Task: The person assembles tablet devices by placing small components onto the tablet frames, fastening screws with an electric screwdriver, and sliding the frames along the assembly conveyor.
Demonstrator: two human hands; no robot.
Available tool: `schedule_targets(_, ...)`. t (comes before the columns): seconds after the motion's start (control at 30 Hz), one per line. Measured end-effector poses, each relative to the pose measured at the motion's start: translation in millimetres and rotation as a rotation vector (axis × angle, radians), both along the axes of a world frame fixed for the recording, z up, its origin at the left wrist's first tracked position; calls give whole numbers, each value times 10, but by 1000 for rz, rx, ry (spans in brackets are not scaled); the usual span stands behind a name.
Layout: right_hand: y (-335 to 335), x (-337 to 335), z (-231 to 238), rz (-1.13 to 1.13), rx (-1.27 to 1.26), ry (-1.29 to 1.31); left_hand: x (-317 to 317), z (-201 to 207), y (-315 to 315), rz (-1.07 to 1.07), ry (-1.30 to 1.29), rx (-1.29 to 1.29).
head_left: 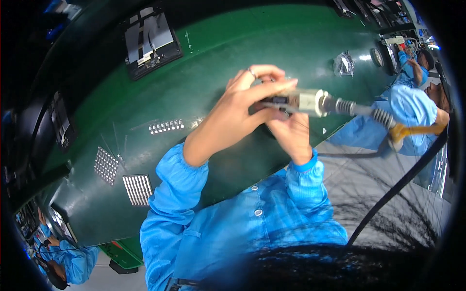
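Observation:
Both my hands meet above the green table, right of the middle. My left hand (235, 106), a ring on one finger, has its fingers and thumb closed around the left end of a corded tool (309, 102) with a cream-coloured cylindrical body. From the tool's right end a grey cable (358, 109) with ribbed sleeves runs off to the right. Under the tool is my right hand (292, 136), its fingers bent in toward the left hand and mostly hidden. Something dark shows between the hands, but blur and fingers hide what it is.
Left of my arm lie a short strip of small pieces (166, 126), a dotted sheet (106, 166) and a striped sheet (137, 189). An opened flat device (152, 43) is at the back. A crumpled clear bag (343, 64) lies at right. A co-worker's blue sleeve (412, 107) is beyond the cable.

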State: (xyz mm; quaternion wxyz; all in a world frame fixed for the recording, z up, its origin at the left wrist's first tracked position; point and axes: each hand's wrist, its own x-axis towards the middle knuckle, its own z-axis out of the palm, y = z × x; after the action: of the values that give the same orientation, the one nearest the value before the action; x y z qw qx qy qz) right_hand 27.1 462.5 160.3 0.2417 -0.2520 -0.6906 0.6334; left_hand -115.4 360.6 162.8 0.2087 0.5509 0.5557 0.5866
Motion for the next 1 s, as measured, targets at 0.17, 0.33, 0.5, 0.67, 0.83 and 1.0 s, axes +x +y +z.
schedule_targets(0.17, 651, -190, 65, 72, 479, -170, -37, -275, 251, 378, -171, 60)
schedule_targets(0.33, 911, -188, 59, -83, 467, -301, -225, -873, 203, 468, 74, -279)
schedule_targets(0.5, 936, -247, -78, 19, 471, -313, -90, -1059, 426, 465, 300, -297)
schedule_targets(0.67, 970, -311, -189, 51, 489, -373, -76, -1195, 727, 531, 314, -208)
schedule_targets(0.83, 1044, -319, -310, 56, 428, -297, -82, -1256, 902, 531, 316, -171)
schedule_targets(1.0, 1078, -168, -408, 75, 344, -222, 47, -1313, 946, 486, 405, -150)
